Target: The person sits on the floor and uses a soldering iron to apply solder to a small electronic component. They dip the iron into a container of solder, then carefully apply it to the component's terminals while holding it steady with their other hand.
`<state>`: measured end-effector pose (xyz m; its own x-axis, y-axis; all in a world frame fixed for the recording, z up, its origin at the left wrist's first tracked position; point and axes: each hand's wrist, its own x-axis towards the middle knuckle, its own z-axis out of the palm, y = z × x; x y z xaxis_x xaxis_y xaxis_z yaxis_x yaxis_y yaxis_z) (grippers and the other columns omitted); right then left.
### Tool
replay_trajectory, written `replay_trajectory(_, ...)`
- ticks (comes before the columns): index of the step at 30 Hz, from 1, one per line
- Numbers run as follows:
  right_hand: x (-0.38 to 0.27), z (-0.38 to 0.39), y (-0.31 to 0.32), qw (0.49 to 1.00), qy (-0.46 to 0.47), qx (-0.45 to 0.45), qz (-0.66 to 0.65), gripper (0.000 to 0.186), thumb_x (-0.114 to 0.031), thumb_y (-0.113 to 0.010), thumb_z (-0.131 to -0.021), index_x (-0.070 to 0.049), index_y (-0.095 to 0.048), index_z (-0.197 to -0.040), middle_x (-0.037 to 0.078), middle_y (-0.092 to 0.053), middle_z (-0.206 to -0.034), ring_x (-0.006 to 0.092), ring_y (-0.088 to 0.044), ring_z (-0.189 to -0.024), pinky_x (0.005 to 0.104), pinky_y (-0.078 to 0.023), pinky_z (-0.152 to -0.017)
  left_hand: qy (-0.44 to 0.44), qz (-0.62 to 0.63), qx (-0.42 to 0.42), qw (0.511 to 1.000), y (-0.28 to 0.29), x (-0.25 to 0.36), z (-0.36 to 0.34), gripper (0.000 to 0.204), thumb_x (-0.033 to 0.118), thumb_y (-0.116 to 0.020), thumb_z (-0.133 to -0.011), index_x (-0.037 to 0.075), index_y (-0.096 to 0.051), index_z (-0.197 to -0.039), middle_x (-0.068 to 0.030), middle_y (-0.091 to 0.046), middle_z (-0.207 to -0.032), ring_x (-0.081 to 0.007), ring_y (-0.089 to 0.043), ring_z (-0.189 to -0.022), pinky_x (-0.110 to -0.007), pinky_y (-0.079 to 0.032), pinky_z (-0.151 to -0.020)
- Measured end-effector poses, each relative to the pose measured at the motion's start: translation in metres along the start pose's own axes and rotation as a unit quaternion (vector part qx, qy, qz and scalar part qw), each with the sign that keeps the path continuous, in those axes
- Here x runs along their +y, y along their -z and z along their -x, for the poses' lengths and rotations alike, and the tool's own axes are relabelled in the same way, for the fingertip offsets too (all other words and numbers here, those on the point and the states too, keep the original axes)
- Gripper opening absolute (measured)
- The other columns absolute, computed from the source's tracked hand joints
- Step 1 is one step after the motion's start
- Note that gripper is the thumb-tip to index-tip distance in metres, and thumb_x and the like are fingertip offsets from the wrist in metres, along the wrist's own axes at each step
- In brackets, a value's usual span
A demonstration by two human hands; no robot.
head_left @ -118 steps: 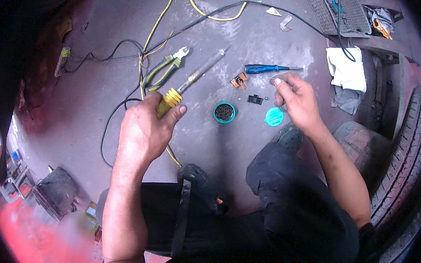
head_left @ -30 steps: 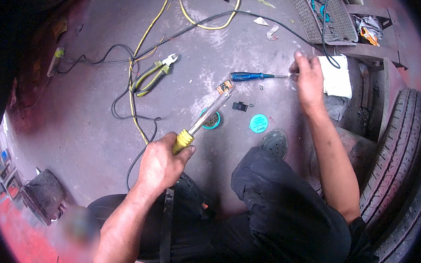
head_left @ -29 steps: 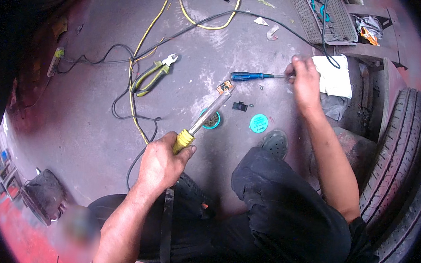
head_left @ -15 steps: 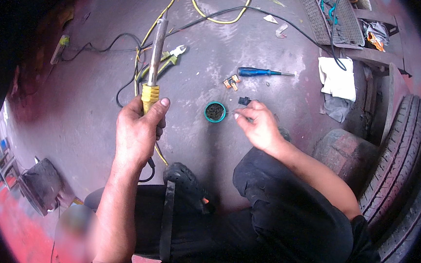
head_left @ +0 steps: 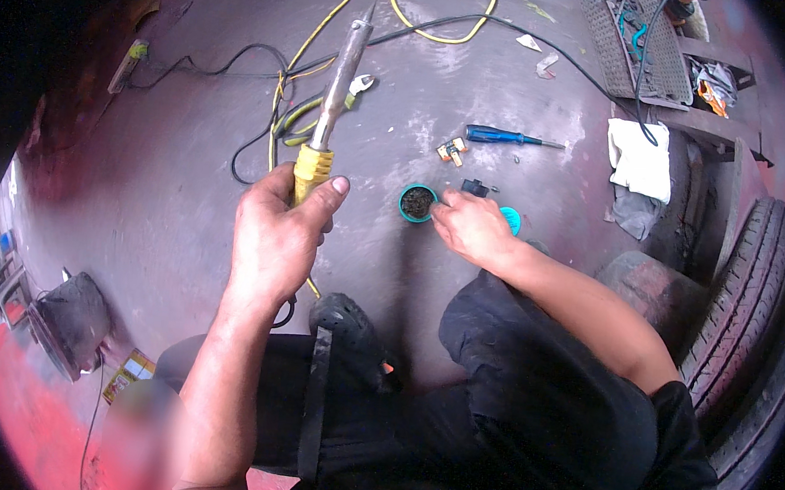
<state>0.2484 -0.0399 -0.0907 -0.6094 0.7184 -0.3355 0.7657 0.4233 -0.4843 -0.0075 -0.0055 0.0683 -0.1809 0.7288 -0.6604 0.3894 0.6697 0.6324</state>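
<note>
With your left hand (head_left: 280, 228) you are gripping a soldering iron (head_left: 332, 109) by its yellow ribbed handle, your thumb lying along the handle's side and the metal shaft pointing away from you; the iron is standing to the left of the round teal tub (head_left: 401, 202), its tip reaching well beyond it. Your right hand (head_left: 473, 225) is bending palm-down at the tub's right edge, fingertips bunching together beside the rim; they are hiding whatever may be between them, so I cannot tell whether they are pinching anything or touching the rim. The tub is sitting open on the floor, holding a dark, lumpy substance. A teal lid (head_left: 511, 220) is lying to the tub's right, partly hidden by your hand, and a small black plastic part (head_left: 475, 187) is lying nearer the tub on that side. Beyond the tub and slightly right, an orange-and-black component (head_left: 452, 151) is lying near a blue-handled screwdriver (head_left: 496, 136). Green-handled diagonal cutters (head_left: 359, 85) are lying beyond the tub to its left, partly behind the iron. A folded white cloth (head_left: 640, 159) is lying well to the tub's right.
</note>
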Motion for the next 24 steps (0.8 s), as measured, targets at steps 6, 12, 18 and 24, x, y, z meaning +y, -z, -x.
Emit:
replay_trajectory(6, 0.005, 0.006, -0.001, 0.996, -0.039, 0.071, -0.042, 0.013, -0.016, -0.062, -0.090, -0.004, -0.066, -0.092, 0.016, -0.062, -0.093, 0.0357, -0.067, -0.085, 0.0487, -0.057, -0.073, 0.004, -0.008, -0.005, 1.000, 0.001, -0.002, -0.002, 0.029, 0.027, -0.073, -0.095, 0.000, -0.063, -0.097, 0.0012, -0.056, -0.070, -0.0076, -0.048, -0.059, -0.027, -0.039, -0.053)
replay_trajectory(12, 0.002, 0.007, -0.006, 0.999, 0.005, 0.035, -0.018, 0.016, -0.018, -0.062, -0.091, -0.004, -0.067, -0.096, 0.015, -0.062, -0.094, 0.0339, -0.067, -0.089, 0.0475, -0.057, -0.073, -0.004, -0.037, -0.012, 0.999, 0.000, -0.001, -0.001, 0.031, 0.029, -0.073, -0.095, 0.000, -0.063, -0.099, 0.0012, -0.056, -0.070, -0.0078, -0.049, -0.060, -0.027, -0.039, -0.054)
replay_trajectory(18, 0.005, 0.005, -0.008, 0.998, -0.006, 0.058, -0.020, 0.023, -0.019, -0.063, -0.091, -0.007, -0.070, -0.109, 0.012, -0.063, -0.095, 0.0314, -0.067, -0.090, 0.0461, -0.057, -0.075, -0.004, -0.031, -0.004, 0.999, 0.001, -0.001, 0.000, 0.032, 0.030, -0.073, -0.094, 0.000, -0.063, -0.098, 0.0012, -0.056, -0.071, -0.0077, -0.049, -0.060, -0.027, -0.038, -0.054)
replay_trajectory(24, 0.006, 0.003, -0.007, 1.000, 0.023, -0.002, 0.015, 0.024, -0.021, -0.061, -0.093, -0.005, -0.070, -0.109, 0.012, -0.065, -0.094, 0.0313, -0.067, -0.090, 0.0451, -0.057, -0.075, -0.011, -0.049, 0.000, 0.999, 0.003, -0.004, 0.000, 0.031, 0.029, -0.074, -0.094, 0.000, -0.063, -0.097, 0.0010, -0.056, -0.070, -0.0076, -0.048, -0.060, -0.028, -0.038, -0.054)
